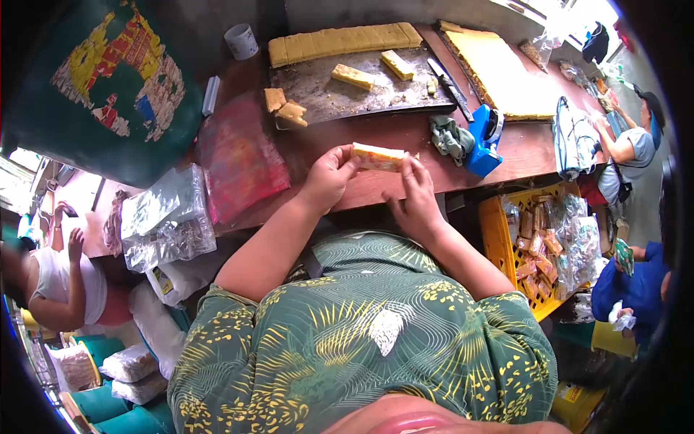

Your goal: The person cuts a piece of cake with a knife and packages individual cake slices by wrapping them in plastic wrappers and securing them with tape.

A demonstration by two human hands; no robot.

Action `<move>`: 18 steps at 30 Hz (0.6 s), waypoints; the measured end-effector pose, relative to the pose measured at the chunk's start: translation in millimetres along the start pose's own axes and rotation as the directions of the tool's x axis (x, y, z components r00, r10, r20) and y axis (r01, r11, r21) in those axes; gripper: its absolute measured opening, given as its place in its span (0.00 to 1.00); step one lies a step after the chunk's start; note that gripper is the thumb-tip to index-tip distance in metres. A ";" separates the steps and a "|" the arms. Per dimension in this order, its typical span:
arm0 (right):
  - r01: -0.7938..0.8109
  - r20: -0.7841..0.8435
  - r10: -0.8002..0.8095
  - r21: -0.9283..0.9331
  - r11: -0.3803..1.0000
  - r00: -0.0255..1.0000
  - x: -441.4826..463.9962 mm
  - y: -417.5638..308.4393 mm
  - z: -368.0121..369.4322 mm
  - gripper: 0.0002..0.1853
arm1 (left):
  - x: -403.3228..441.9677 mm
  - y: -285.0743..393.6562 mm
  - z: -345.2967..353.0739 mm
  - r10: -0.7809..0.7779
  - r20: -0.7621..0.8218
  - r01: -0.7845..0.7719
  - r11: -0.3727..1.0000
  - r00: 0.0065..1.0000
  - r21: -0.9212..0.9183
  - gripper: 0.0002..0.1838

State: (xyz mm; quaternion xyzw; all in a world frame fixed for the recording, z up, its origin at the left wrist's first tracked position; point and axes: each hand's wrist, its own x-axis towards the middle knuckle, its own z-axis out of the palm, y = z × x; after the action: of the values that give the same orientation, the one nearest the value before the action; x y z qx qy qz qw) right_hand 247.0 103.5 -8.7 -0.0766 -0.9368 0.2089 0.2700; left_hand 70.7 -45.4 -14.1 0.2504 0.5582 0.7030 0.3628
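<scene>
A wrapped yellow cake bar (379, 157) is held level between my two hands, over the front edge of the brown table (347, 136). My left hand (332, 173) pinches its left end, and my right hand (417, 189) grips its right end. Beyond them lies a dark baking tray (311, 92) with a row of cut yellow cake (347, 42) along its back. Two separate bars (353, 76) rest on the tray's bare part. Broken pieces (291, 112) sit at its left front corner. A knife (450, 85) lies along its right side.
A blue tape dispenser (484, 141) stands beside a grey-green cloth (452, 137). Plastic bags (170, 213) lie at the left, near a large green bin (123, 87). A yellow crate (499, 249) holds wrapped bars. Other people are at both sides.
</scene>
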 end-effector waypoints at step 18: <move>-0.087 -0.508 0.112 0.073 0.994 0.854 13.1 66.8 -103.0 0.18 | -15.8 2.8 11.6 0.230 0.378 -0.421 0.182 0.897 0.888 0.45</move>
State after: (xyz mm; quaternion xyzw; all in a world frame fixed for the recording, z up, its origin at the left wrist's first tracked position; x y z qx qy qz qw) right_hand 293.4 203.1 47.6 -0.1711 -0.8213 0.2167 0.4992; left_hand 88.4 -51.2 -7.6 0.5849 0.7686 0.2582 0.0211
